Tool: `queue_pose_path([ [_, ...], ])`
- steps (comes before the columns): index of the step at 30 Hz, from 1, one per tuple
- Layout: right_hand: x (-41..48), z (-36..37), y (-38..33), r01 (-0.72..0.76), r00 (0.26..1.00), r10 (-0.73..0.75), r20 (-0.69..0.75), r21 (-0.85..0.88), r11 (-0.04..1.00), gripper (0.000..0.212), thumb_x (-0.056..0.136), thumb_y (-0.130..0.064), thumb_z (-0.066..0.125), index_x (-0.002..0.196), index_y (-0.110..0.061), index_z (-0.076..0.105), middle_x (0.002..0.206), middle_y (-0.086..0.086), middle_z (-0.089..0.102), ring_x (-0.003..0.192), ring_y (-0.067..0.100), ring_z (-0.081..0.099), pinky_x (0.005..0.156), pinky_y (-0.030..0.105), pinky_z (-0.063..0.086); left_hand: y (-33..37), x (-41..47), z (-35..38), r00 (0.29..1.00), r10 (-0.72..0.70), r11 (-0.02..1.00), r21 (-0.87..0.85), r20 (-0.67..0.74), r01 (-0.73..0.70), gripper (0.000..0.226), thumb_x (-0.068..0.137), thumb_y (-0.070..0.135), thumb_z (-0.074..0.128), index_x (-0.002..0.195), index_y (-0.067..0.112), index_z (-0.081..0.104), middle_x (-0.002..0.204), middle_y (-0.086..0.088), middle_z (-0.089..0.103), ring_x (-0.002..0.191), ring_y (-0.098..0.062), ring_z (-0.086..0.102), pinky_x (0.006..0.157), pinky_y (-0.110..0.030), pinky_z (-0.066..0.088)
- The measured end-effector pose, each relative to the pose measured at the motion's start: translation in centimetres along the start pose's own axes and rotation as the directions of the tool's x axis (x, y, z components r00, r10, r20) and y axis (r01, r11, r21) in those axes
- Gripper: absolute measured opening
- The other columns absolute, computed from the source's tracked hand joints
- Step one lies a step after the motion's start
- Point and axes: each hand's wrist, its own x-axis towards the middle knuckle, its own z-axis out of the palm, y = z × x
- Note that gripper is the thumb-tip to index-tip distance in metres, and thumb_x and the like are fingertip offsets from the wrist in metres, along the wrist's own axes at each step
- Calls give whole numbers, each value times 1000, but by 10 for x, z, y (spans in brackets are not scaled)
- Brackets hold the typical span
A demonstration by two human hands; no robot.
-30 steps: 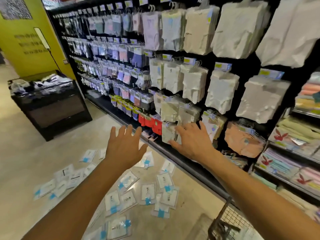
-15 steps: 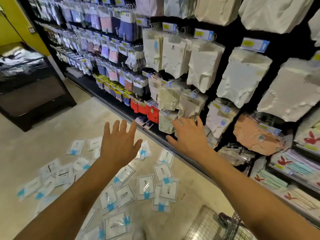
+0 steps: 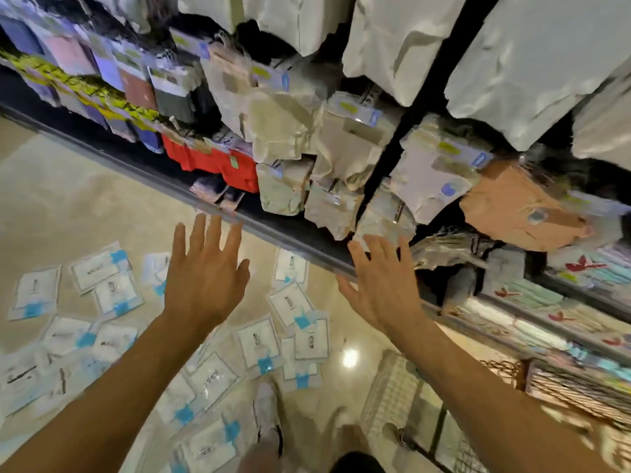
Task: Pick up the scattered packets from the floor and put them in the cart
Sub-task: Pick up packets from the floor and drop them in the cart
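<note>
left hand [image 3: 205, 278] and right hand [image 3: 382, 285], both spread wide and empty, hover above the packets [image 3: 257, 341] scattered on the floor [image 3: 68, 206] left of the cart [image 3: 389, 394]; none visibly collected, so the whole pickup appears to remain.

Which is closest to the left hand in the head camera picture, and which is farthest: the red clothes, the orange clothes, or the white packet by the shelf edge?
1. The white packet: lying just right of the left hand.
2. The red clothes: hanging above the hand.
3. The orange clothes: far to the right, beyond the right hand.
</note>
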Motion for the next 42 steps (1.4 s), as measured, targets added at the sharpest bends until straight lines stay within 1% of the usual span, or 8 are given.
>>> queue_pose_path([
  [6, 8, 244, -4, -108, 974, 92, 208, 68, 992, 56, 94, -55, 55, 136, -18, 62, 139, 14, 61, 128, 35, 56, 120, 63, 30, 21, 23, 253, 970, -57, 990, -111, 237, 85, 71, 98, 39, 56, 159, 10, 33, 161, -23, 36, 147, -43, 37, 121, -59, 26],
  [10, -7, 425, -19, -219, 924, 156, 348, 147, 965, 62, 93, -58, 42, 134, -18, 65, 134, 11, 66, 123, 33, 62, 116, 59, 40, 57, 18, 441, 897, -113, 950, -219, 427, 224, 68, 96, 36, 62, 152, 6, 39, 144, -24, 54, 125, -45, 56, 101, -58, 48],
  [17, -15, 691, -44, -428, 769, 195, 609, 263, 865, 61, 101, -54, 56, 148, -16, 47, 134, 10, 59, 120, 33, 59, 93, 43, 52, 113, 44, 700, 735, -316, 687, -389, 601, 614, 32, 102, 27, 54, 123, 3, 60, 122, -21, 61, 111, -39, 59, 87, -42, 46],
  [22, 5, 802, -66, -778, 574, 453, 682, 283, 560, 95, 86, -56, 78, 152, -5, 31, 146, 17, 46, 134, 37, 46, 100, 48, 47, 145, 67, 813, 526, -509, 412, -344, 682, 844, 88, 90, 51, 73, 147, -1, 30, 145, -22, 44, 132, -39, 49, 103, -49, 44],
  [28, 5, 839, -80, -840, 535, 638, 554, 270, 470, 102, 63, -53, 94, 136, -6, 42, 132, 14, 52, 121, 34, 52, 100, 42, 45, 151, 72, 859, 472, -586, 301, -364, 658, 881, 94, 79, 37, 88, 143, 3, 28, 140, -17, 50, 125, -37, 57, 102, -47, 51],
  [33, -6, 820, -64, -882, 470, 544, 695, 400, 250, 45, 90, -29, 81, 107, -13, 41, 102, 8, 64, 99, 34, 67, 71, 33, 45, 131, 68, 851, 488, -470, 134, -487, 736, 863, 55, 71, 38, 79, 112, 5, 63, 110, -9, 71, 102, -31, 71, 86, -45, 61],
  [37, -19, 756, -38, -822, 570, 472, 672, 474, 317, 27, 105, -16, 58, 117, -18, 34, 101, 5, 62, 84, 31, 66, 67, 38, 53, 105, 53, 790, 652, -337, 14, -689, 679, 724, 39, 85, 12, 66, 119, 5, 48, 120, -16, 65, 112, -33, 68, 85, -54, 61],
  [42, -23, 634, -1, -748, 664, 357, 657, 585, 314, 32, 106, -12, 55, 125, -28, 33, 85, -1, 66, 66, 16, 65, 57, 36, 51, 56, 28, 644, 649, -275, 35, -667, 710, 745, 32, 93, 6, 68, 119, 16, 53, 117, -9, 71, 105, -29, 72, 81, -53, 63],
])
